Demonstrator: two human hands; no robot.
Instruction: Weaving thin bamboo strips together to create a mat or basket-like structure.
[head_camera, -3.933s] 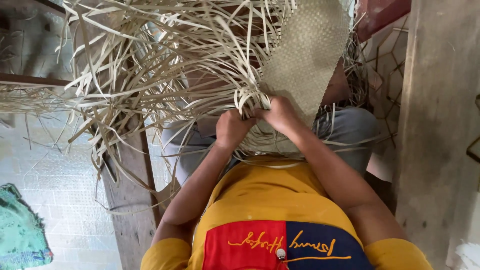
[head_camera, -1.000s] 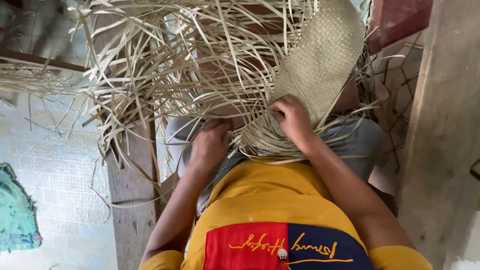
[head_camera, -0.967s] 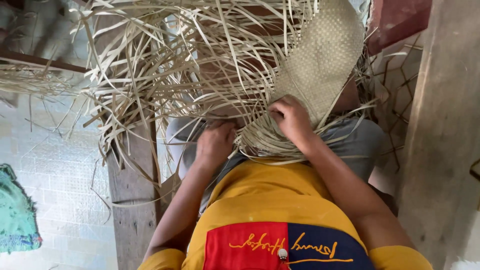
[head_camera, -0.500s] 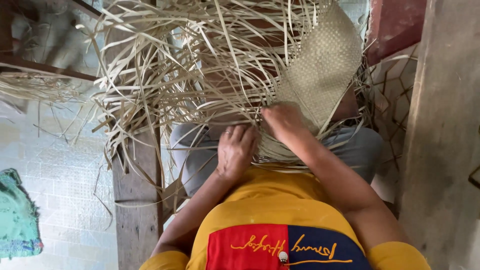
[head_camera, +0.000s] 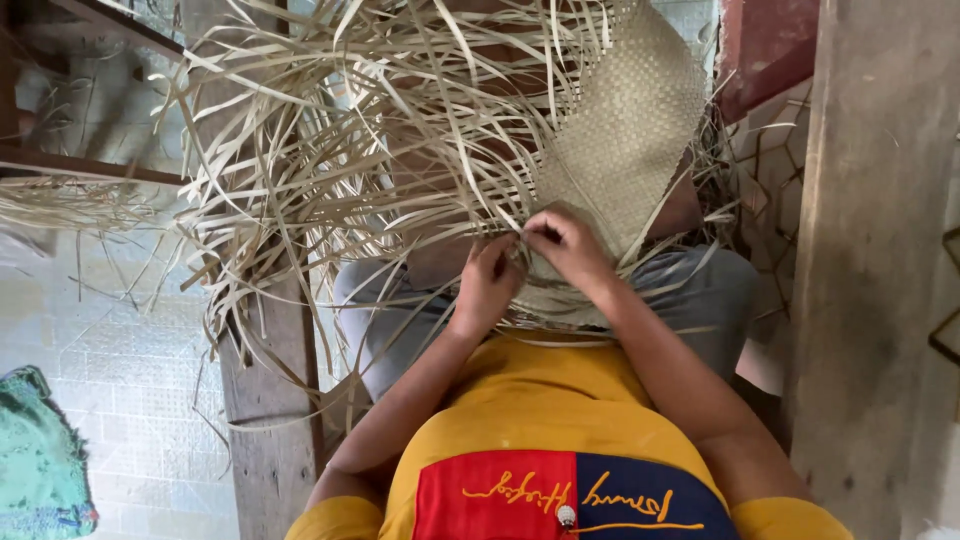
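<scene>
On lap, L hand (head_camera: 487, 283) & R hand (head_camera: 567, 245) pinching strips (head_camera: 330, 130), woven mat (head_camera: 625, 130)

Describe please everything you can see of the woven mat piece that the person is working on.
The woven mat is a pale, straw-coloured panel of flat strips plaited in a tight checker pattern. It stands tilted up from the person's lap, over the grey trousers. From its left edge many loose strips fan out unwoven, long and curling. At its lower edge the left hand and the right hand pinch strips where the weave ends. It looks dry and stiff.
</scene>
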